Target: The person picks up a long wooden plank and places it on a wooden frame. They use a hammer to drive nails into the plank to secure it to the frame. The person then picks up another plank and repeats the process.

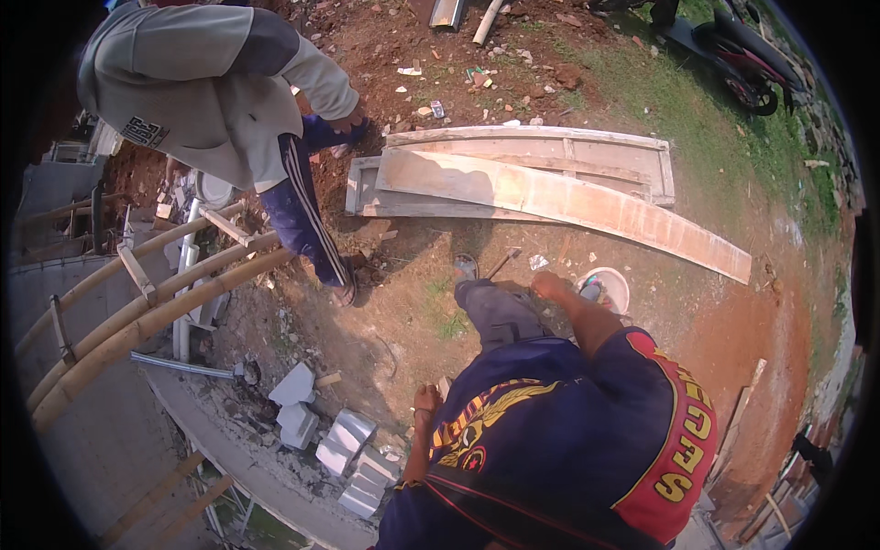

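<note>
My left hand (427, 398) hangs low at my side with its fingers curled in. Whatever it may hold is hidden, and a small pale block (445, 387) shows right beside it. Out in front of me, my right hand (550, 286) is closed like a fist, its palm side out of sight. A round whitish basin (607, 290) sits on the ground just right of that hand, close to my foot. Between my feet and the boards lies a small tool with a dark head (503, 263). Beyond it, a long plank (568, 201) rests across wooden framed panels (632, 163).
At the left stands a person (197, 92) in a grey top and striped trousers. Bamboo poles (137, 325) form a ladder-like frame near them. Broken light-grey blocks (348, 440) lie along a concrete edge. A motorbike (747, 64) is parked at the far right; rubble dots the soil.
</note>
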`<state>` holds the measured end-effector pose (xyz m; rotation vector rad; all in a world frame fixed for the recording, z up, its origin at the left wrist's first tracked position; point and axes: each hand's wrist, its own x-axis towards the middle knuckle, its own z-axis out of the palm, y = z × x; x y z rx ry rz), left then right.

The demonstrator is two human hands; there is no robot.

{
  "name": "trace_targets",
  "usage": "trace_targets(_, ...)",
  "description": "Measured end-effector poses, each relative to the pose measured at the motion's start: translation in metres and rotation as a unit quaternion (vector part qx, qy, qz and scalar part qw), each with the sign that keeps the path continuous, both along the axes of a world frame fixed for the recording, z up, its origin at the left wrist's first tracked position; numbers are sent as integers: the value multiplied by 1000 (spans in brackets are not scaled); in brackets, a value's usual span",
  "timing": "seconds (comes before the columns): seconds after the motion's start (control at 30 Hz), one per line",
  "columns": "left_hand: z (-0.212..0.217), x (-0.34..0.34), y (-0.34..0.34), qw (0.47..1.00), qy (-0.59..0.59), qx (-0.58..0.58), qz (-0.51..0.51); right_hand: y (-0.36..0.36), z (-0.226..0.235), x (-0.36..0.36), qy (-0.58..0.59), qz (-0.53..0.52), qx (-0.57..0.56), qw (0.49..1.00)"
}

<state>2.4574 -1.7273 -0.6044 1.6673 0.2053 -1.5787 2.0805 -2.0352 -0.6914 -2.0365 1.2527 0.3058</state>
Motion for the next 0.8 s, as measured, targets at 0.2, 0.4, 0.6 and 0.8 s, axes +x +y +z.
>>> trace_targets(0.2,79,51,-148,975,-149,12,-166,-73,8,115,-58,-96,71,991)
trace_targets(0.4,90,73,-235,913,-237,-28,-332,-109,68,180,-238,-365,195,879)
trace_targets(0.6,63,109,-288,790,-278,-130,-531,-79,54,154,-291,-570,223,735)
trace_targets(0.8,41,117,-335,778,-240,-148,-562,-39,-9,114,-234,-678,245,652)
